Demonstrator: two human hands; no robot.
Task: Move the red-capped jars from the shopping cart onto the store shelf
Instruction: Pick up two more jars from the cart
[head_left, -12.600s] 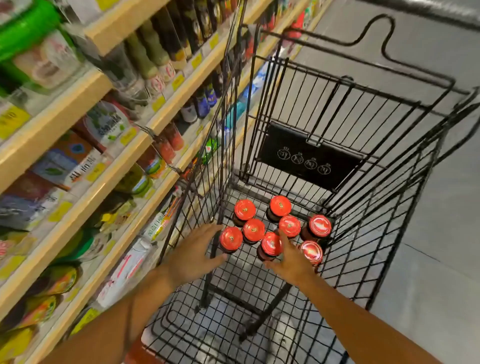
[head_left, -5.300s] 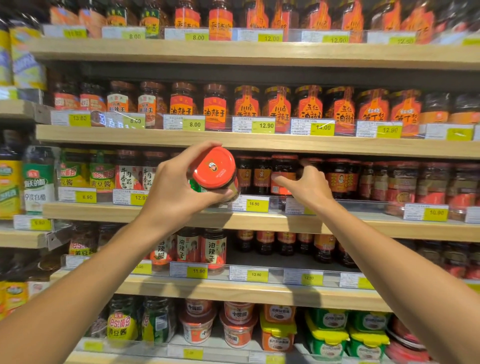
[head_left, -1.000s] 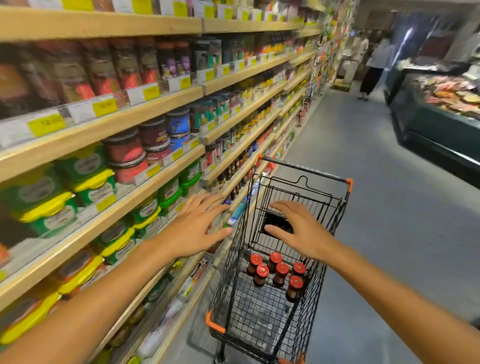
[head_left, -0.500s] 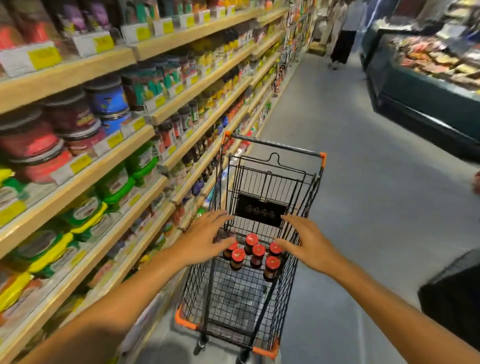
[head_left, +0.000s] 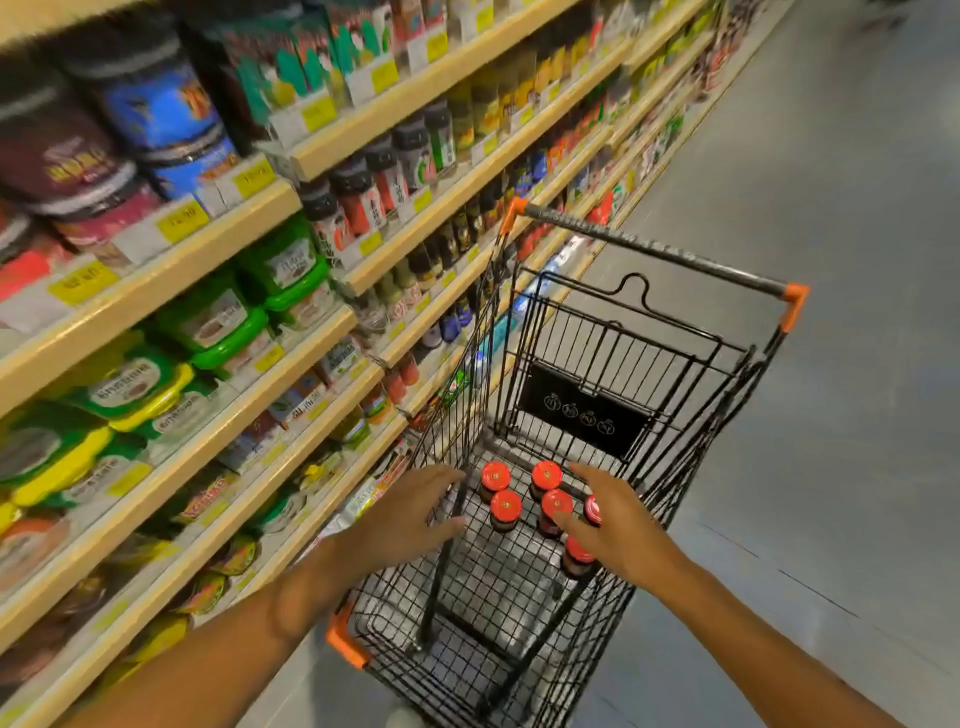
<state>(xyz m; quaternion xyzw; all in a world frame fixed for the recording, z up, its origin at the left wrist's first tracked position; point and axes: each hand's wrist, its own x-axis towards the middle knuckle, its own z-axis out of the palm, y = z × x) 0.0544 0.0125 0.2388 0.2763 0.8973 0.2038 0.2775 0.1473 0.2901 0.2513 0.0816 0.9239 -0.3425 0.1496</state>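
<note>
From the head view, six jars (head_left: 505, 506) stood upright on the wire floor of the cart (head_left: 649, 343), grouped toward its far end, just short of the black panel (head_left: 587, 410), caps up and long axes vertical. Four caps formed a tight square; two more sat toward the cart's right wall, one partly hidden behind the right hand (head_left: 618, 525).

Both hands reached down and forward into the cart, fingers spread and holding nothing. The left hand (head_left: 410, 519) hung at the cart's left wall, level with the left pair of caps; whether it was inside the wire or touching it could not be told. The right hand overlapped the right-hand caps, one fingertip (head_left: 558, 517) lying over the near-right cap of the square; contact could not be confirmed.

The jars lay straight ahead of and below both hands, between them. The right hand looked nearer, so a top-down grasp on a cap there seemed the shorter move. The shelf (head_left: 208, 244) ran along the cart's left side, so a lifted jar would have to travel up and left.
</note>
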